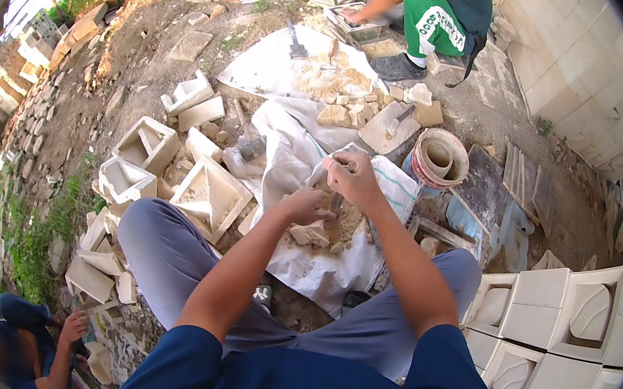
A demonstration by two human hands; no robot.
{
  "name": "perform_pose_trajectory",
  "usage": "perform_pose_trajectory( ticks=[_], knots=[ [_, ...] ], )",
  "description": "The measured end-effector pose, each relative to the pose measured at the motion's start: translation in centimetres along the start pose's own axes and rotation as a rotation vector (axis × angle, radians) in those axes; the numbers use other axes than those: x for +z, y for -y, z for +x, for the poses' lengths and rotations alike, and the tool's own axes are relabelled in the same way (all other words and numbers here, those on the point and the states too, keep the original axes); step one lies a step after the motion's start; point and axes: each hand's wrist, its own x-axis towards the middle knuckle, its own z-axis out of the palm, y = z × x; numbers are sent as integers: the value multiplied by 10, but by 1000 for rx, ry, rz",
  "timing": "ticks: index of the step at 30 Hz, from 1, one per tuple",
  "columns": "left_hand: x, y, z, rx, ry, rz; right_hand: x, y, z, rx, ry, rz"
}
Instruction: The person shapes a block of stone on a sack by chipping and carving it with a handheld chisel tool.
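Observation:
Between my knees, a narrow brown tool (pixel 336 202) stands nearly upright over sandy debris; its exact kind is hard to make out. Around its upper part my right hand (pixel 356 180) is closed. Lower down, my left hand (pixel 304 207) has its fingers closed at the tool's lower part. A pale, rough stone block (pixel 310 233) lies just under my left hand, amid crumbs and powder. Beneath the debris spreads a white woven sack (pixel 357 266), which runs between my feet.
Hollow pale blocks (pixel 212 196) lie at the left. A bucket (pixel 438 159) stands at the right, near stacked pale blocks (pixel 534 315). Ahead, a brush (pixel 296 43) lies on another white sheet (pixel 254 59). A co-worker in green trousers (pixel 433 27) crouches beyond; another person (pixel 36 347) is at lower left.

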Motion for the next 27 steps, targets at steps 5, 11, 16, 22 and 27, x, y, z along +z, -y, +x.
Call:
perform_pose_trajectory(
  ticks=[5,11,16,22,27],
  knots=[
    [-97,-37,-56,-63,269,120,4,17,-3,-34,-275,63],
    [-107,0,-71,-128,-137,155,11,5,-2,-42,-395,-33],
    [-65,35,-64,-88,98,55,23,39,-23,-109,-453,88],
    [-55,39,-55,-182,258,90,18,-5,-36,-168,-571,126],
    [-48,32,-52,-139,200,68,18,24,-54,-230,-528,104]
  ],
)
